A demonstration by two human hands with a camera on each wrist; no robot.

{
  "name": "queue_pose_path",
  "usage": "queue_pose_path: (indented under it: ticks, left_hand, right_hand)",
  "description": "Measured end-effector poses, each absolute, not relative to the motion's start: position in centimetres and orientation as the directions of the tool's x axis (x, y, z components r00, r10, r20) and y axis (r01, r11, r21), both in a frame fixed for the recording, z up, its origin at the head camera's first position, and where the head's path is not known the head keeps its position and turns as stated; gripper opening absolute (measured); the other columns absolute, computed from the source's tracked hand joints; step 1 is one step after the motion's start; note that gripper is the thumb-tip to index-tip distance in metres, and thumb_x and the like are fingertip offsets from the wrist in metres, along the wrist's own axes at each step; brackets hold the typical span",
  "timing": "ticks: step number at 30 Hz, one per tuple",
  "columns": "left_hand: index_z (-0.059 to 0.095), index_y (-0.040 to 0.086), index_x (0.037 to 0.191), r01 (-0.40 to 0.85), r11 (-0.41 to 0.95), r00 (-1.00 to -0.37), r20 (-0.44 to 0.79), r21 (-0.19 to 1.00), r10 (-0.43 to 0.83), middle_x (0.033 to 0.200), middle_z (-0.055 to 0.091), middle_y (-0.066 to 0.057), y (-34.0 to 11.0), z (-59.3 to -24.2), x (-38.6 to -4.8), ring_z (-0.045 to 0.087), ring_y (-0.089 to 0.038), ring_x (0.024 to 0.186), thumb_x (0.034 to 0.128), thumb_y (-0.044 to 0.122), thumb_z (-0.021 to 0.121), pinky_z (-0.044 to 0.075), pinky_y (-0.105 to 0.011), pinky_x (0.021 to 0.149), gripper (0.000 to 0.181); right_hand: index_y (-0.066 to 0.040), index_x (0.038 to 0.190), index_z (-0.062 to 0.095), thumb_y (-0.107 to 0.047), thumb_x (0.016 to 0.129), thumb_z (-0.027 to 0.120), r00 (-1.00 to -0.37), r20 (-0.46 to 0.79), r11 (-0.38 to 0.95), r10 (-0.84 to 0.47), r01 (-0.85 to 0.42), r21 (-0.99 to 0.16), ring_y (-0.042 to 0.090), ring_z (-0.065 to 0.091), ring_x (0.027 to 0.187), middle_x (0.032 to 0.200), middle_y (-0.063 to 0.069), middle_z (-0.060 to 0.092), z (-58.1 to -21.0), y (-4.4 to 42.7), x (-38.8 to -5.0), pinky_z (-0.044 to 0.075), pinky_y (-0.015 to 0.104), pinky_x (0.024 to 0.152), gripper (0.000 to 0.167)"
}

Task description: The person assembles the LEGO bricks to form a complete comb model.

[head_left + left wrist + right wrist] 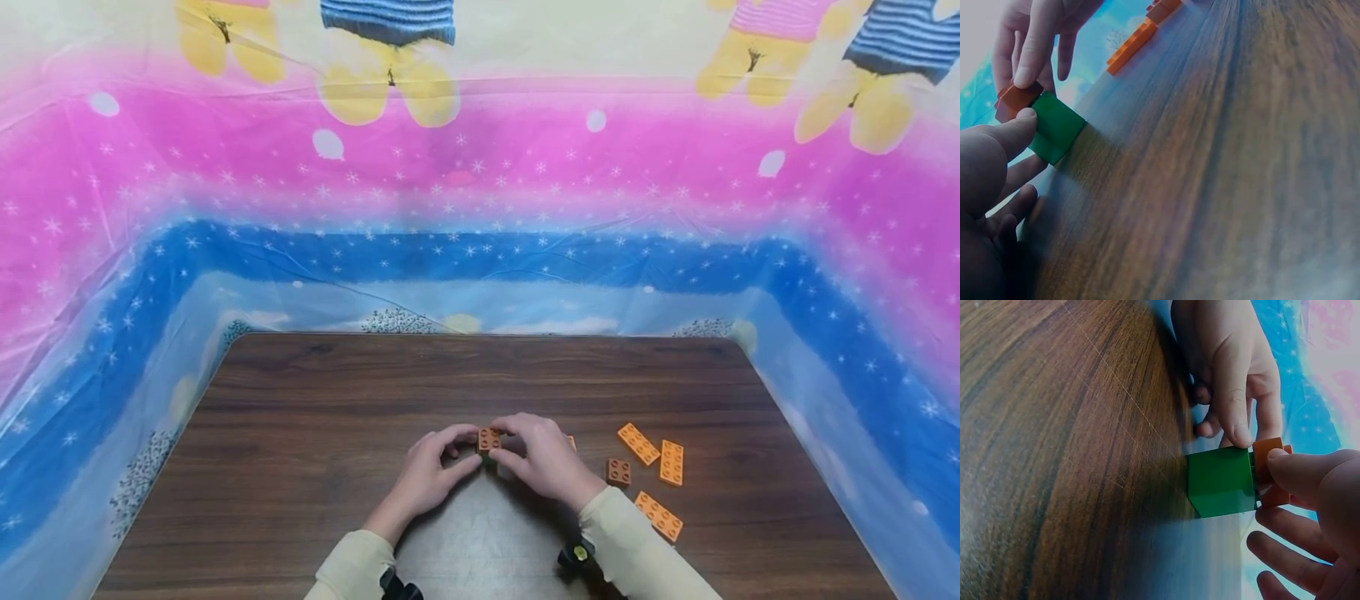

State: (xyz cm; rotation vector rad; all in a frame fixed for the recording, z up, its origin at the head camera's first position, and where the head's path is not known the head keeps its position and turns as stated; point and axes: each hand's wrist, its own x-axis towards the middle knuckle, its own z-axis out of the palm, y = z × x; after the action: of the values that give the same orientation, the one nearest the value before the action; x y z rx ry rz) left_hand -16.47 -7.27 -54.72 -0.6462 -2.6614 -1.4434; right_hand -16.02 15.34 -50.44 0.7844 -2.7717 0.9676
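Note:
A green block [1221, 482] stands on the table, and a brown square brick [489, 439] with studs on top sits over it. In the right wrist view a thin gap shows between the two, with the brick slightly tilted. My left hand [431, 468] pinches the green block near its upper edge between thumb and fingers. From the other side my right hand [547, 458] pinches the brown brick, its thumb [1291, 464] on the near face. The remaining right fingers spread loosely below.
Right of my right hand, another brown brick [618, 472] lies among orange eight-stud bricks [638, 443], [671, 462], [659, 516]. A further orange piece [572, 442] peeks out behind that hand. The dark wooden table [300, 400] meets a patterned cloth [480, 258] at its far edge.

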Motion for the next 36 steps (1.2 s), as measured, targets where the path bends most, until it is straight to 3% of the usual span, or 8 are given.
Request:
queue_pose_path:
  ticks: [20, 29, 36]
  left_hand:
    - [0.073, 0.023, 0.128, 0.368, 0.475, -0.916, 0.225, 0.799, 0.330, 0.116, 0.076, 0.011, -7.25, -54.77, -16.61, 0.064, -0.012, 0.093, 0.0935, 0.023, 0.082, 0.048, -0.032, 0.086, 0.036]
    - [0.068, 0.018, 0.136, 0.353, 0.324, -0.909, 0.239, 0.878, 0.342, 0.124, 0.074, 0.002, -7.41, -54.77, -16.61, 0.069, -0.020, 0.099, 0.0956, 0.025, 0.080, 0.055, -0.035, 0.086, 0.043]
    - [0.067, 0.016, 0.140, 0.358, 0.297, -0.906, 0.253, 0.885, 0.339, 0.127, 0.073, 0.001, -7.71, -54.54, -16.41, 0.067, -0.016, 0.094, 0.0980, 0.026, 0.078, 0.055, -0.039, 0.083, 0.044]
  right_hand:
    - [-0.012, 0.128, 0.073, -0.026, 0.098, 0.078, -0.866, 0.225, 0.686, -0.446, -0.493, -0.535, 0.019, 0.073, 0.102, 0.117, 0.002, 0.074, -49.58, 15.11, -16.18, 0.060, 0.037, 0.084, 0.034]
    - [-0.012, 0.130, 0.071, -0.026, 0.098, 0.077, -0.863, 0.220, 0.680, -0.455, -0.496, -0.540, 0.019, 0.073, 0.101, 0.116, 0.002, 0.073, -49.92, 15.22, -16.16, 0.061, 0.036, 0.083, 0.035]
    - [-0.011, 0.134, 0.068, -0.027, 0.099, 0.076, -0.863, 0.212, 0.655, -0.458, -0.489, -0.576, 0.021, 0.072, 0.107, 0.121, 0.003, 0.073, -50.19, 15.62, -16.18, 0.060, 0.041, 0.089, 0.039]
